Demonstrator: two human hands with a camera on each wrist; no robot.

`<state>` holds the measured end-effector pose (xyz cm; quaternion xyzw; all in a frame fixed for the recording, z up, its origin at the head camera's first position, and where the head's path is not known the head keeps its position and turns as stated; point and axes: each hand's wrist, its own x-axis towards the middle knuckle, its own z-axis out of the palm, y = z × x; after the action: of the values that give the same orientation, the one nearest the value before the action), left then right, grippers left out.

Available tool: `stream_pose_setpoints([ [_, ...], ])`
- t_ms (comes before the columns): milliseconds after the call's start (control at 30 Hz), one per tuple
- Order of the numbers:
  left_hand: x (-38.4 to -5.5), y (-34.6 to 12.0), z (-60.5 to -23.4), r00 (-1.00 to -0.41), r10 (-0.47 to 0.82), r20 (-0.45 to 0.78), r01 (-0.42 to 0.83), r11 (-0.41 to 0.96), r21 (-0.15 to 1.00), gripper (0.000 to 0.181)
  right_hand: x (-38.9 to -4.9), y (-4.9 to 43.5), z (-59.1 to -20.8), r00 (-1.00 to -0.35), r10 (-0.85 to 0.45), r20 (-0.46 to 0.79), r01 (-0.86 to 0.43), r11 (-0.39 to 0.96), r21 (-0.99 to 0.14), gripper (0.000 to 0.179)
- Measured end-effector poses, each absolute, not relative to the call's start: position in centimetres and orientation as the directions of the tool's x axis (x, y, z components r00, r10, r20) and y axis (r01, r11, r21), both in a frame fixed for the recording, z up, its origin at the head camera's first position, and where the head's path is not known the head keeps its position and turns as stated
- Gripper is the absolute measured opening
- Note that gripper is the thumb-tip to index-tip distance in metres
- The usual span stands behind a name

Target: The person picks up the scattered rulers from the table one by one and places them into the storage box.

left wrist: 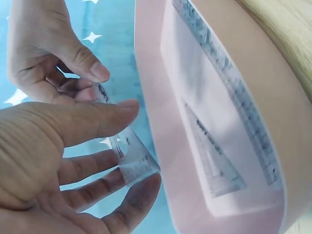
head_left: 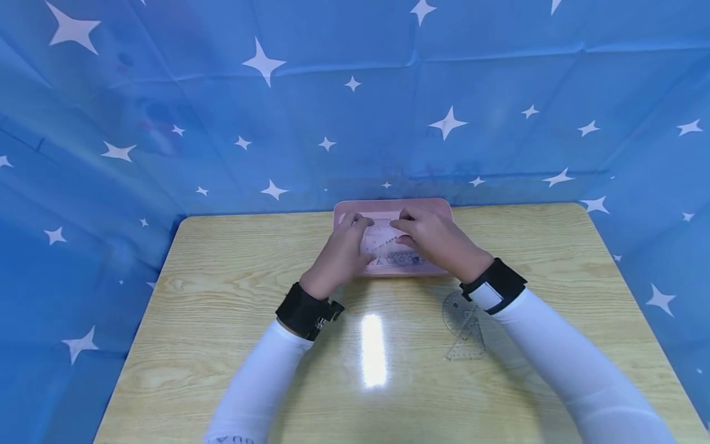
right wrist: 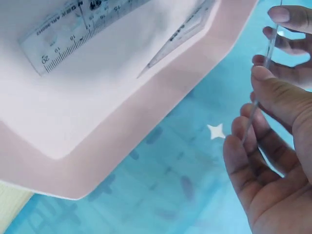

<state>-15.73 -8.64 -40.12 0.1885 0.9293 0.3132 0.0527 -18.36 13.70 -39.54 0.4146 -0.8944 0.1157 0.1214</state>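
Note:
Both hands hold one clear plastic set square [left wrist: 139, 163] over the back side of a pink tray [head_left: 391, 206]. My left hand [head_left: 339, 251] has its thumb on one face and its fingers on the other, near the wide end. Thumb and fingers of my right hand [head_left: 438, 242] pinch the opposite end; the right wrist view shows the set square edge-on there. Inside the tray a second clear set square [left wrist: 214, 161] lies on the bottom. A clear ruler [left wrist: 239, 100] with printed patterns lies along the tray's front wall.
On the wooden table [head_left: 233, 308], below the right wrist, lie a clear protractor [head_left: 457, 311] and another clear set square [head_left: 467, 350]. A blue cloth [head_left: 355, 111] with white stars rises right behind the tray and along both sides of the table.

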Motion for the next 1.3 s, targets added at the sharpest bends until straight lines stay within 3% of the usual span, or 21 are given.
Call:
stream_pose_setpoints([
  [300, -18.6, -8.4, -40.9, -0.931, 0.365, -0.008, 0.29, 0.752, 0.592, 0.056, -20.8, 12.8, -39.9, -0.695, -0.685, 0.218, -0.716, 0.685, -0.13, 0.028],
  [1000, -23.1, -7.4, -43.8, -0.943, 0.327, -0.06, 0.279, 0.877, 0.392, 0.049, -25.3, 10.8, -43.3, -0.756, -0.652, 0.049, -0.652, 0.746, -0.137, 0.026],
  [1300, -24.0, -7.5, -44.9, -0.953, 0.298, -0.057, 0.259, 0.896, 0.359, 0.042, -26.1, 10.4, -44.6, -0.763, -0.646, 0.016, -0.641, 0.753, -0.145, 0.026],
])
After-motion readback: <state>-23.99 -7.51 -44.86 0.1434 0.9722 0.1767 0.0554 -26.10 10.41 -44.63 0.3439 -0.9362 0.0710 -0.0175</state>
